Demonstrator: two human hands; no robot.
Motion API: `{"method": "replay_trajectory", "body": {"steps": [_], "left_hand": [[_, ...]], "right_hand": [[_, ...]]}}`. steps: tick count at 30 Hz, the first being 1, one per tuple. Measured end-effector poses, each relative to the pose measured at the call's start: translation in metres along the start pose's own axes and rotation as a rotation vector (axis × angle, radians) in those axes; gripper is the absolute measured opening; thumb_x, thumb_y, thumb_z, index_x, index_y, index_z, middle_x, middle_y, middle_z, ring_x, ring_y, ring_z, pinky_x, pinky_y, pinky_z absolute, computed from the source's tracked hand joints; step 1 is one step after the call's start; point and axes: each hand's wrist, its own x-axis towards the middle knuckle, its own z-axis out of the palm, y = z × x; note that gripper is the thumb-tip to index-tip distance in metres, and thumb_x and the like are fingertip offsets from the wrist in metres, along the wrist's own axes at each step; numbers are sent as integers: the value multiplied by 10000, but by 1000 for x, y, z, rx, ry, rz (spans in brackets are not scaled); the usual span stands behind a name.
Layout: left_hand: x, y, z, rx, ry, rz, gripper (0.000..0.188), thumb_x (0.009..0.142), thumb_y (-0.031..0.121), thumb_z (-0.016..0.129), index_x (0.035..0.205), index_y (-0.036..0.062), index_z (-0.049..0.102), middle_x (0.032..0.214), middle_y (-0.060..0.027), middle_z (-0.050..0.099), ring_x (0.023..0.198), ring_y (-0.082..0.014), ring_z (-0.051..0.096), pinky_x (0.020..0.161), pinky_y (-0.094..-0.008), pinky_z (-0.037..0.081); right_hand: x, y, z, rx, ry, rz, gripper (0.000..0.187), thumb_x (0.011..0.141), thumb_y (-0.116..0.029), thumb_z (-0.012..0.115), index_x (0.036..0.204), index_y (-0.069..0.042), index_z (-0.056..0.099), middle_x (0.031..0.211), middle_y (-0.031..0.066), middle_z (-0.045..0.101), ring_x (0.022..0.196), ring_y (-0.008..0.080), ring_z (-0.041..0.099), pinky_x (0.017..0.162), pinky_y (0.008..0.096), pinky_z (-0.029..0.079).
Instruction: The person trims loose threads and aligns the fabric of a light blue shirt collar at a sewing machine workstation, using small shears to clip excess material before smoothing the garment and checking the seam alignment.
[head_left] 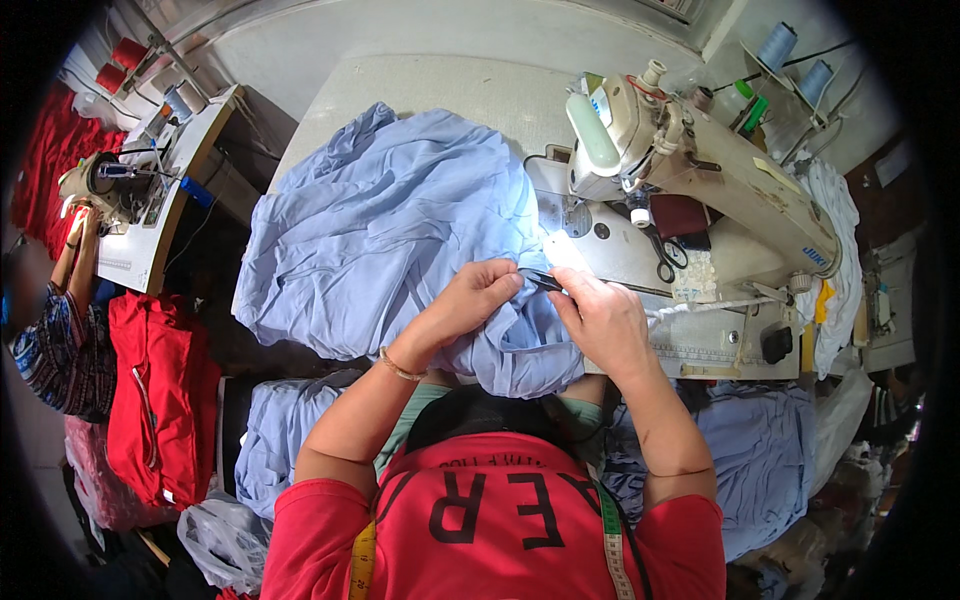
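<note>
A light blue cloth garment (390,220) lies spread over the sewing table, its near part drooping over the front edge onto my lap. My left hand (482,295) pinches a fold of it between thumb and fingers, close to the machine's lit area. Against that fold, my right hand (603,318) grips a slim dark tool (541,280) that looks like thread snips; its exact kind is partly hidden by my fingers. The two hands are nearly touching. A sewing machine (700,160) stands just beyond my right hand, its needle area to the right of the cloth.
Black-handled scissors (667,258) rest on the machine bed near a dark red pouch (678,215). Thread cones (777,46) stand behind the machine. More blue cloth (740,450) hangs below the table at right. At left, a person's hands work at another machine (100,185), beside red garments (155,400).
</note>
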Motion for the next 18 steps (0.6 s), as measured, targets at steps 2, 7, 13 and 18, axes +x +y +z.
{"method": "replay_trajectory", "body": {"steps": [2, 7, 13, 18], "left_hand": [[-1, 4, 2, 2, 5, 5, 198, 929, 178, 491, 800, 46, 563, 679, 107, 408, 615, -1, 326, 508, -185, 279], [-2, 2, 0, 51, 1, 21, 209, 930, 180, 494, 798, 31, 559, 685, 104, 409, 627, -7, 330, 520, -189, 289], [-2, 1, -1, 32, -8, 8, 212, 936, 203, 504, 816, 44, 577, 705, 110, 427, 642, 2, 334, 544, -174, 287], [-3, 4, -2, 94, 4, -2, 222, 933, 198, 501, 790, 39, 560, 695, 104, 424, 635, -4, 337, 535, -186, 297]], "right_hand": [[0, -3, 0, -32, 5, 3, 221, 792, -171, 611, 991, -74, 601, 837, 114, 638, 729, 286, 621, 628, 377, 500], [-1, -8, -3, -96, 1, -5, 225, 795, -173, 606, 996, -73, 602, 796, 101, 627, 703, 271, 619, 607, 370, 494], [-2, -9, 0, -143, 10, -9, 228, 801, -177, 601, 1005, -77, 603, 767, 87, 615, 681, 258, 613, 586, 362, 484], [-1, -7, 2, -161, 36, -47, 214, 796, -179, 606, 990, -86, 604, 757, 79, 607, 670, 251, 609, 588, 354, 479]]}}
